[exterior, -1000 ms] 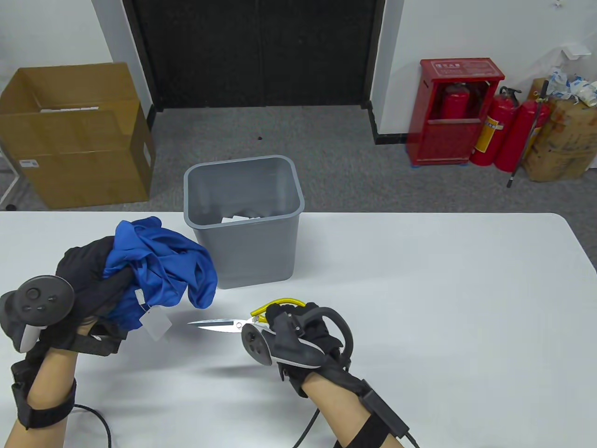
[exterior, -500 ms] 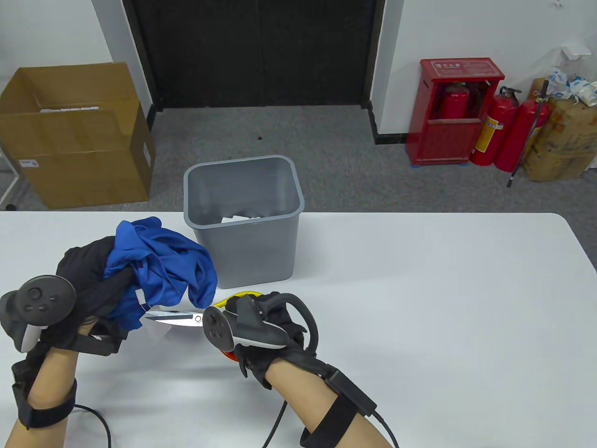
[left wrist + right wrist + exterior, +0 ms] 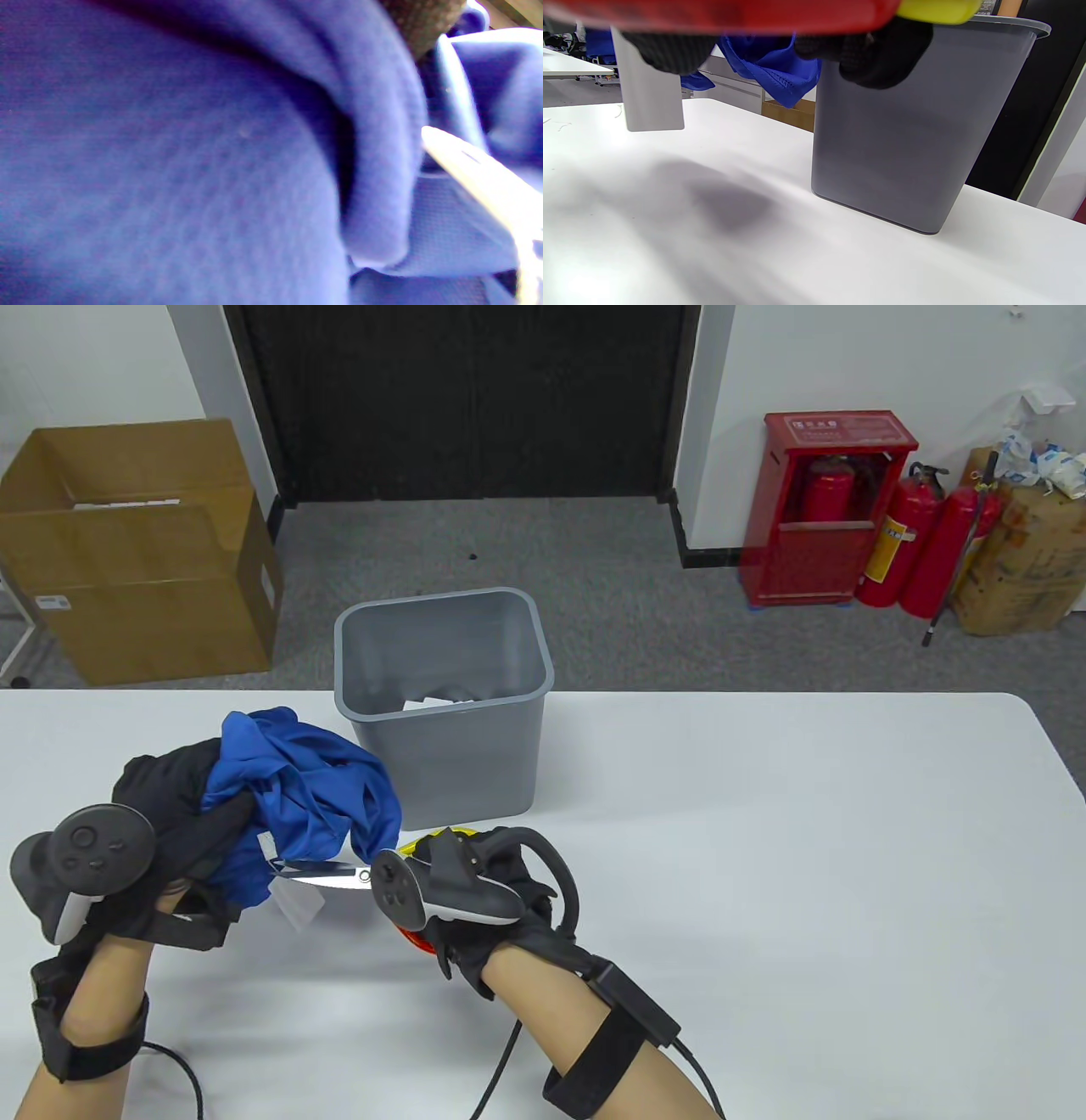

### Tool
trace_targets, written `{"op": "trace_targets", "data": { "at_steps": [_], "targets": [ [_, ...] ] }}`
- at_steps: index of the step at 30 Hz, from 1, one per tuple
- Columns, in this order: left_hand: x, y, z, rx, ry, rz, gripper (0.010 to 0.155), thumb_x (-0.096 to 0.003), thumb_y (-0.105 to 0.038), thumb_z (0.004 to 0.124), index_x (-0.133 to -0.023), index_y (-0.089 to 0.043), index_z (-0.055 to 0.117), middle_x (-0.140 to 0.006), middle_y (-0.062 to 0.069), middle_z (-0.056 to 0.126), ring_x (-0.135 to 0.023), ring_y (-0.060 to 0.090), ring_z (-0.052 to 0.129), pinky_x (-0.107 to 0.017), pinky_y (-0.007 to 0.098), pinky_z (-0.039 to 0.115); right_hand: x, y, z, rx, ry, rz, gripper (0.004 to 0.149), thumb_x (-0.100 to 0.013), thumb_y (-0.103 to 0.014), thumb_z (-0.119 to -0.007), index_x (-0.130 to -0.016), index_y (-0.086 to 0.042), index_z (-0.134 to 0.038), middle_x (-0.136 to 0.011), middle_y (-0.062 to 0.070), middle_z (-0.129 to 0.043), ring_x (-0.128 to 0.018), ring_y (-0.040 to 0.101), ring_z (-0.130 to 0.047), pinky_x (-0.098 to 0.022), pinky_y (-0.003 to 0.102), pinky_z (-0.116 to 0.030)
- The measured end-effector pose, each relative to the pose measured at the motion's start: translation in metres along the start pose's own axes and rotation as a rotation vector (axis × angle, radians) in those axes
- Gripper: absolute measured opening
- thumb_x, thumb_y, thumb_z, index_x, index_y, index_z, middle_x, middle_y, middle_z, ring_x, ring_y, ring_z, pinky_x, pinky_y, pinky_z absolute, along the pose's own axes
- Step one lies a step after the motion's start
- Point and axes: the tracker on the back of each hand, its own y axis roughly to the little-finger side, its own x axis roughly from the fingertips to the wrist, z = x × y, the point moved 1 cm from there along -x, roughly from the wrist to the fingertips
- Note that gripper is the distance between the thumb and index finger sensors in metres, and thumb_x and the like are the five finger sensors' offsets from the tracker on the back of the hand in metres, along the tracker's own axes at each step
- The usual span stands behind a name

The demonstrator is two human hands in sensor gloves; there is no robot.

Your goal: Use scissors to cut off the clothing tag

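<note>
A bunched blue garment (image 3: 297, 802) is held up above the table; a white rectangular tag (image 3: 299, 902) hangs from its lower edge. The scissors (image 3: 327, 875), steel-bladed with yellow and red handles, point left, their blades at the tag's top

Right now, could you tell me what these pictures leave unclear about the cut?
- Table view: the tag's string is too thin to see where the scissors meet the tag.
- Table view: the tracker hides the right hand on the handles.
- Left wrist view: the blue garment fills the blurred frame, and the left hand barely shows.
- Right wrist view: the top edge cuts off the blades.
</note>
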Motion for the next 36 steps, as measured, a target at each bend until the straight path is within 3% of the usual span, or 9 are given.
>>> {"op": "trace_targets", "data": {
  "at_steps": [13, 36],
  "targets": [
    [0.000, -0.003, 0.003, -0.004, 0.012, 0.011, 0.055, -0.0567, -0.059, 0.088, -0.103, -0.036, 0.069, -0.103, -0.008, 0.083, -0.100, 0.024, 0.087, -0.081, 0.071, 0.049, -0.010, -0.007, 0.002, 0.014, -0.020, 0.026, 0.080, -0.036, -0.063, -0.075, -0.088, -0.007, -0.049, -0.075, 0.008, -0.079, -0.051, 0.028, -0.091, -0.034, 0.051, -0.066],
    [0.001, -0.005, 0.003, 0.000, 0.023, 0.029, 0.055, -0.0564, -0.059, 0.088, -0.103, -0.037, 0.069, -0.102, -0.007, 0.084, -0.097, 0.023, 0.089, -0.081, 0.071, 0.049, -0.020, -0.017, 0.011, 0.046, 0.071, 0.069, 0.076, -0.031, -0.063, -0.076, -0.083, -0.011, -0.059, -0.067, 0.006, -0.086, -0.044, 0.028, -0.093, -0.031, 0.051, -0.066]
  ]
}}
